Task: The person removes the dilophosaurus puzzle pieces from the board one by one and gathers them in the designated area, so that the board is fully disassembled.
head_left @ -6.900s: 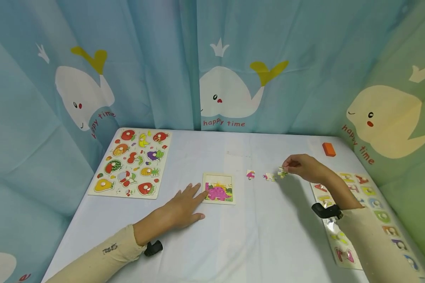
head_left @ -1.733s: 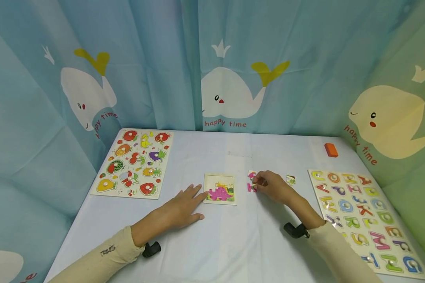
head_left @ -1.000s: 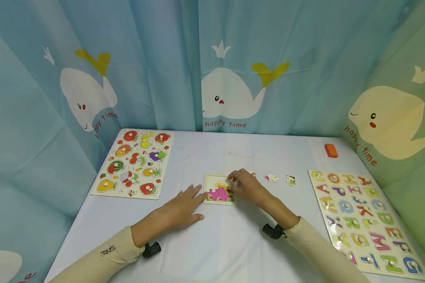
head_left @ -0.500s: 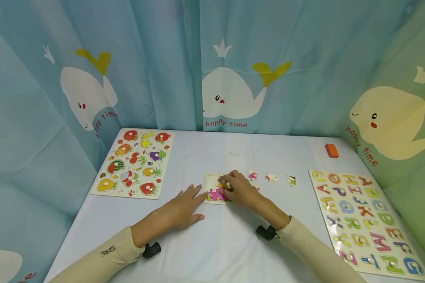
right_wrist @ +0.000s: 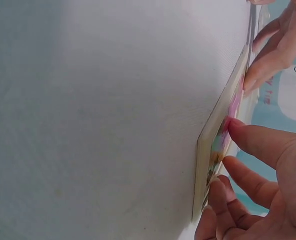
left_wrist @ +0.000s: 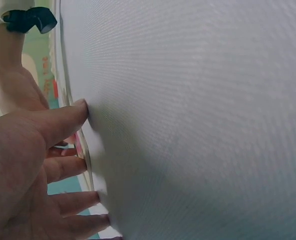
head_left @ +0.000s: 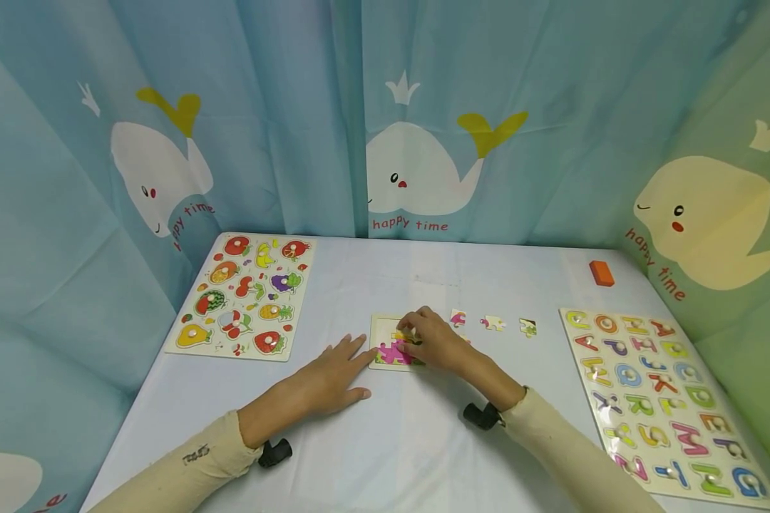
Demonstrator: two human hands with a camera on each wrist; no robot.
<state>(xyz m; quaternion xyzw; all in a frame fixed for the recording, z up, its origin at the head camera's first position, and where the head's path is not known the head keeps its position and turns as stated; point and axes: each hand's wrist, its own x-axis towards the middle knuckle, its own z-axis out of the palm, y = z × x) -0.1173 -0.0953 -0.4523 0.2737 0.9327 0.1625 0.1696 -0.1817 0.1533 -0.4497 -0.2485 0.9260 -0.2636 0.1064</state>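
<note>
A small wooden puzzle tray (head_left: 385, 325) with a partly filled pink dinosaur picture lies mid-table. My left hand (head_left: 327, 377) lies with fingers spread, its index fingertip at the tray's left edge. My right hand (head_left: 439, 342) bends over the tray's right side, thumb and fingertips pinching a small puzzle piece low over the picture; the fingers hide most of it. In the right wrist view, the thumb (right_wrist: 245, 134) touches the pink picture beside the tray edge (right_wrist: 203, 160). Loose pieces lie right of the tray: a pink one (head_left: 458, 318), a pale one (head_left: 493, 323) and a green one (head_left: 527, 327).
A fruit knob board (head_left: 240, 296) stands back left on the white cloth. On the right lies an alphabet knob board (head_left: 667, 406), with an orange block (head_left: 601, 273) behind it. Whale-printed curtains (head_left: 282, 142) enclose the table's back and sides.
My right hand has moved left from the loose pieces to the tray, carrying a puzzle piece, and now shifts only slightly there. My left hand has stayed by the tray's edge.
</note>
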